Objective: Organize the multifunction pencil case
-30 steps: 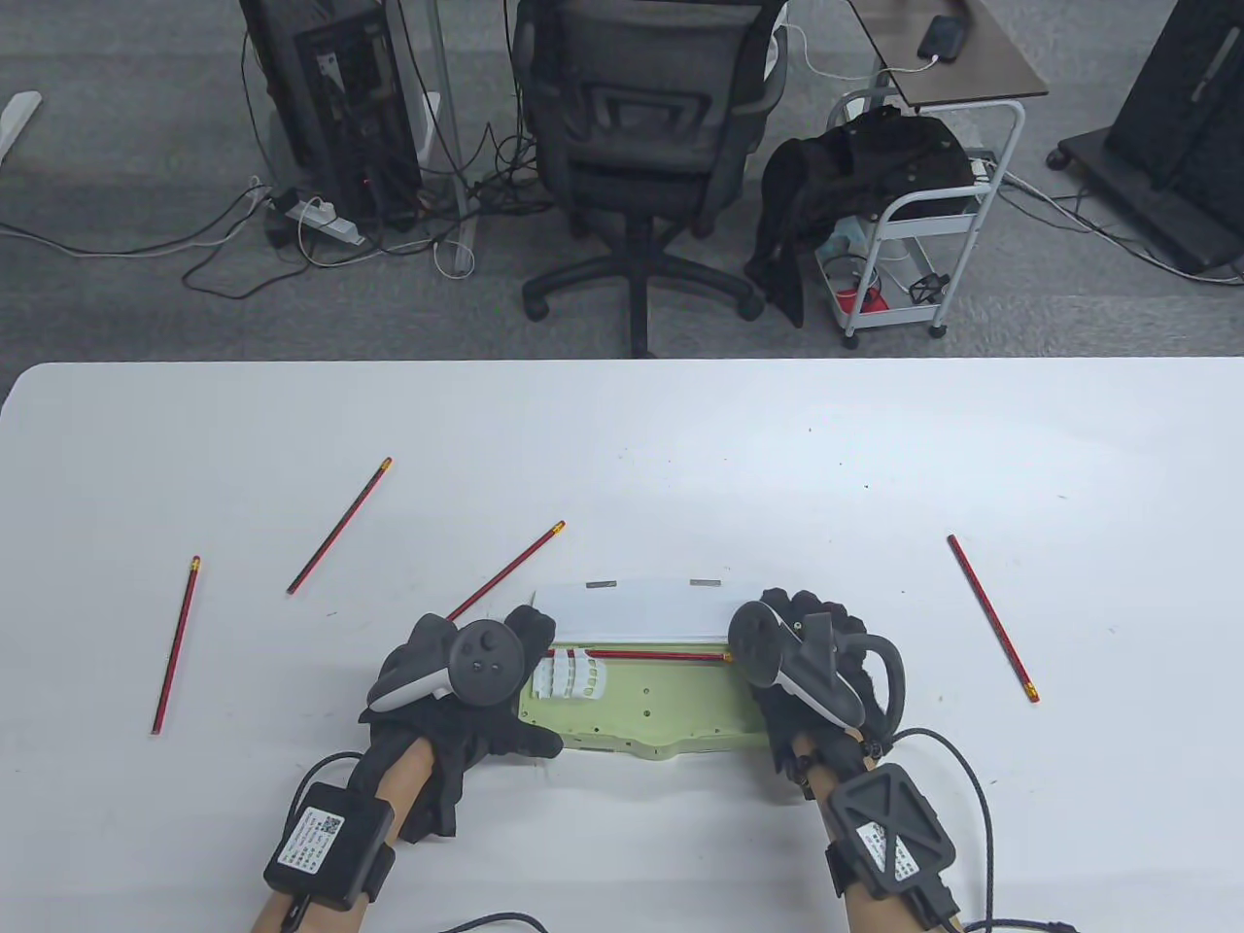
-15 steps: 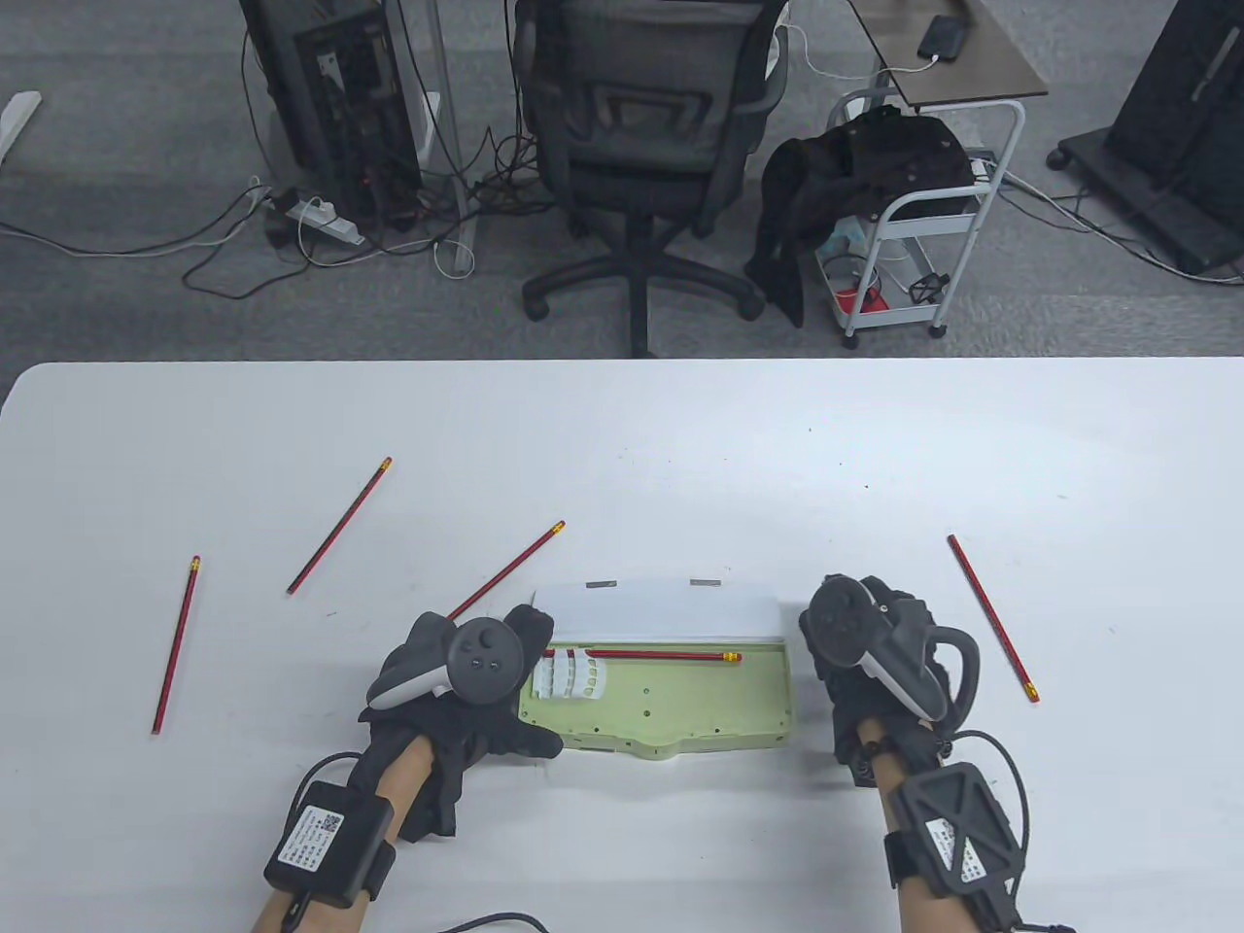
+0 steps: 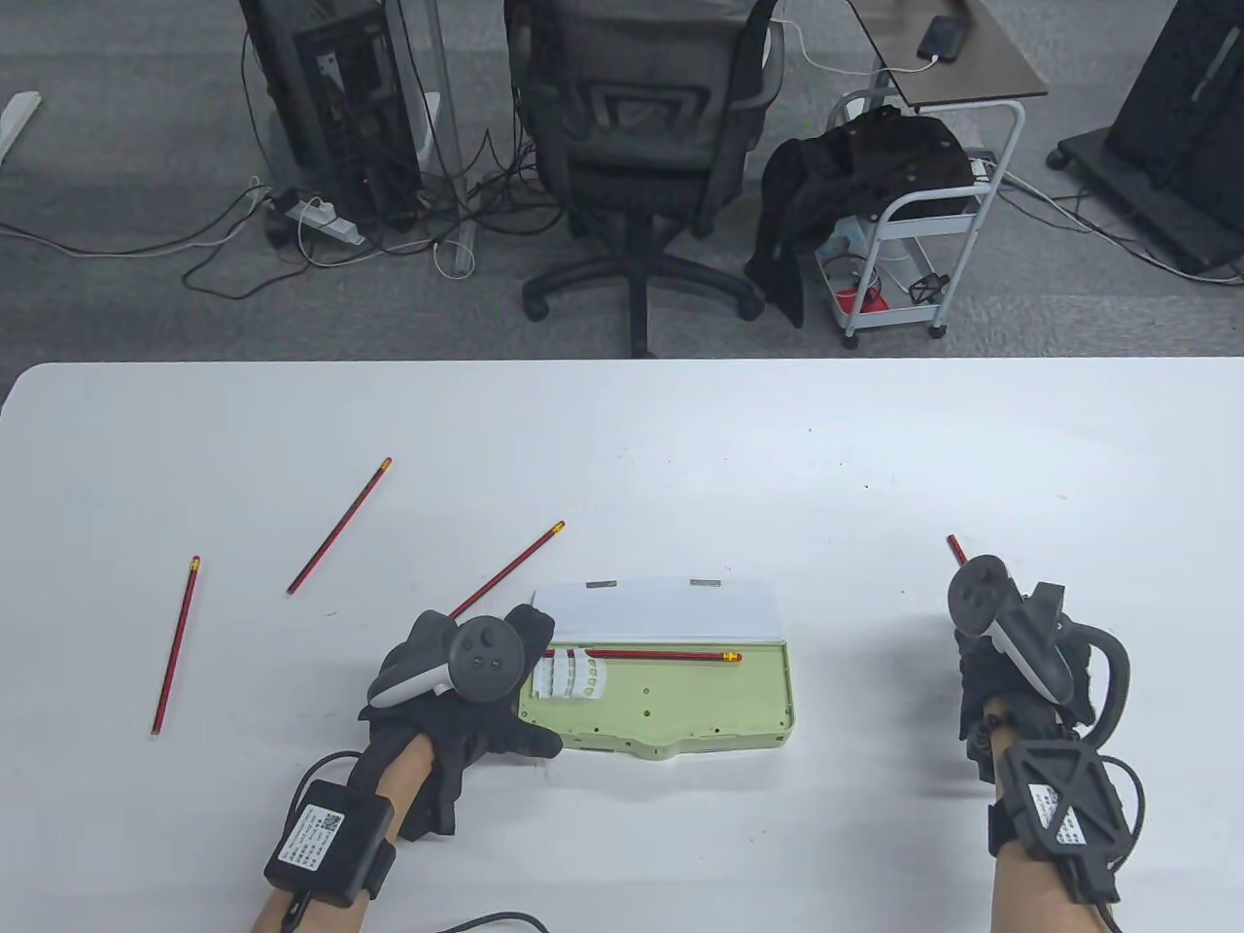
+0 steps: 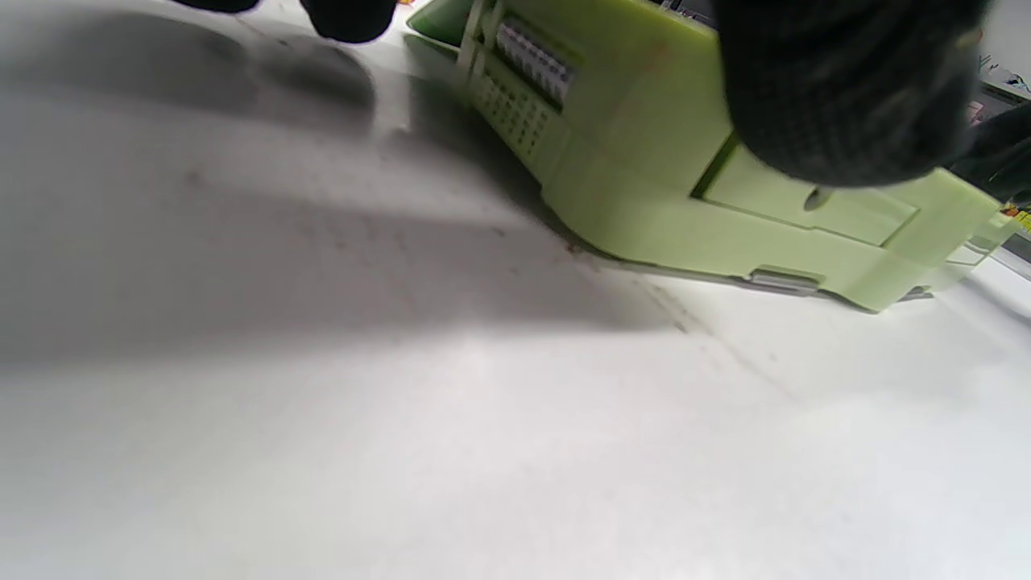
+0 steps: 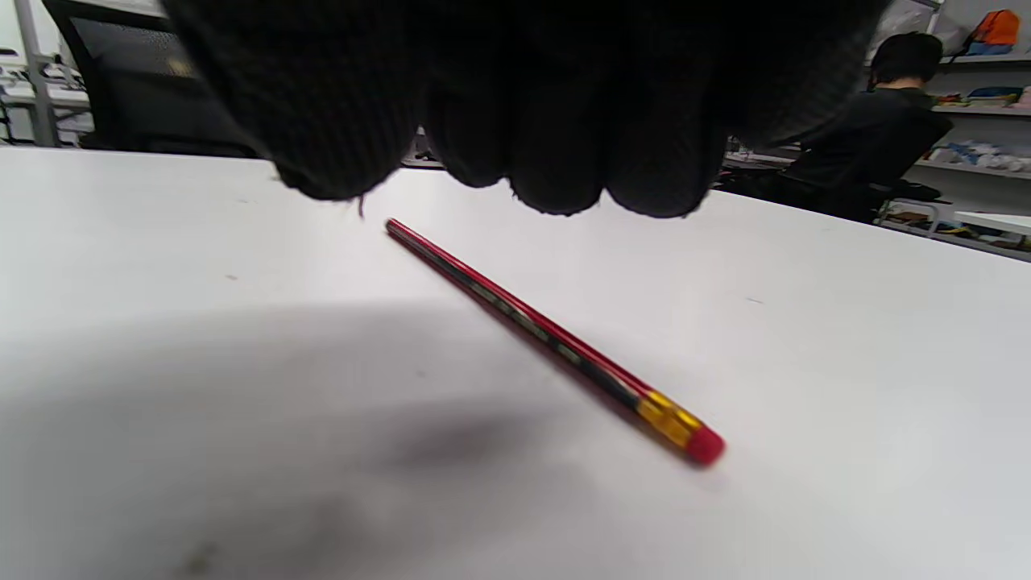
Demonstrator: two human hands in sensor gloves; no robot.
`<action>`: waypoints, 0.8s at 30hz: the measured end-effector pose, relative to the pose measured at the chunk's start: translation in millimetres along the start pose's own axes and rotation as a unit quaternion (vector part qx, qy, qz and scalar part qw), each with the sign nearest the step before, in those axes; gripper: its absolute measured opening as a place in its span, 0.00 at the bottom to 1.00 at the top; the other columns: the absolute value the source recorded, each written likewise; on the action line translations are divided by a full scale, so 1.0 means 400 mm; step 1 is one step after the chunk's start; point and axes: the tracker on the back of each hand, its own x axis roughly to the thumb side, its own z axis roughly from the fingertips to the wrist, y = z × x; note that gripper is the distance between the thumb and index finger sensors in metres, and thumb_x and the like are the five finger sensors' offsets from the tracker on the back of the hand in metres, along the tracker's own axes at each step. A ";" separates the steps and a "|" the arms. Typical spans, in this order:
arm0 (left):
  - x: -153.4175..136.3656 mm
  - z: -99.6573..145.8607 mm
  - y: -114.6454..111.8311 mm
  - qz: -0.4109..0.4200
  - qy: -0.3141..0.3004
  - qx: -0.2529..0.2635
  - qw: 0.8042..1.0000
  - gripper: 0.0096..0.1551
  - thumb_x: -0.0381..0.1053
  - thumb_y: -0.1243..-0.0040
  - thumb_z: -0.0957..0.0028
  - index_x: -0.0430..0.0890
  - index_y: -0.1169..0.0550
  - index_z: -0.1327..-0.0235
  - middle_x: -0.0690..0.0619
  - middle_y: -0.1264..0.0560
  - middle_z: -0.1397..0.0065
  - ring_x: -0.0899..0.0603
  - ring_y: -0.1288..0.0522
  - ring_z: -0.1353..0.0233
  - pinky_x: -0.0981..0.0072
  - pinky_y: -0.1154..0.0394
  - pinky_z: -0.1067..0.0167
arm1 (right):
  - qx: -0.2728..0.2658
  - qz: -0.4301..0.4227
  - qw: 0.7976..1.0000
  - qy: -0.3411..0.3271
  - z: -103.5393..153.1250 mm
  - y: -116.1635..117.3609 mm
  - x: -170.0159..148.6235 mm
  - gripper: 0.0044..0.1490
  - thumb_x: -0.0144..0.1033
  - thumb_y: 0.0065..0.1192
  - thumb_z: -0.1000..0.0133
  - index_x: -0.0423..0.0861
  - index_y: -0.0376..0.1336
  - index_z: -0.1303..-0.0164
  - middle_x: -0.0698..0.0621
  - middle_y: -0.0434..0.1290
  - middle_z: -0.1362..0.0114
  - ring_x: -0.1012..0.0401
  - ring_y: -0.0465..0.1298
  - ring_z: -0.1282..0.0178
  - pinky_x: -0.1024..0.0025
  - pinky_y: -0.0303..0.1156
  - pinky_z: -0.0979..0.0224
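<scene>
You are steadying the case with your left hand, fingers curled round its end. Your right hand is hovering over a pencil, loosely curled and empty. Next, pinch that pencil and lay it in the case.

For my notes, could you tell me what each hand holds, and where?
The left hand holds the pencil case at its left end; the right hand holds nothing.

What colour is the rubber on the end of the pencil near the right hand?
Red, behind a gold band, on the pencil. The right wrist view shows it best.
</scene>
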 end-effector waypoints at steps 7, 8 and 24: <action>0.001 0.000 0.000 -0.001 0.000 0.001 1.000 0.72 0.70 0.34 0.60 0.43 0.59 0.16 0.40 0.59 0.09 0.25 0.47 0.13 0.20 0.45 0.28 | 0.008 0.029 0.999 0.044 -0.025 0.066 -0.029 0.33 0.42 0.69 0.45 0.39 0.68 0.32 0.37 0.74 0.31 0.40 0.78 0.34 0.42 0.74 0.30; 0.001 0.000 0.000 -0.001 0.000 0.001 1.000 0.72 0.70 0.34 0.60 0.43 0.59 0.16 0.40 0.59 0.09 0.25 0.46 0.13 0.20 0.45 0.28 | 0.011 0.035 0.998 0.049 -0.029 0.073 -0.033 0.33 0.42 0.69 0.45 0.39 0.69 0.33 0.37 0.74 0.31 0.41 0.78 0.35 0.42 0.74 0.30; 0.002 0.002 -0.002 -0.003 0.001 0.002 1.000 0.72 0.70 0.35 0.59 0.43 0.59 0.16 0.40 0.59 0.09 0.25 0.47 0.14 0.20 0.45 0.28 | 0.032 0.107 0.992 0.051 -0.054 0.099 0.007 0.28 0.36 0.67 0.44 0.35 0.71 0.38 0.36 0.77 0.38 0.42 0.80 0.40 0.43 0.76 0.34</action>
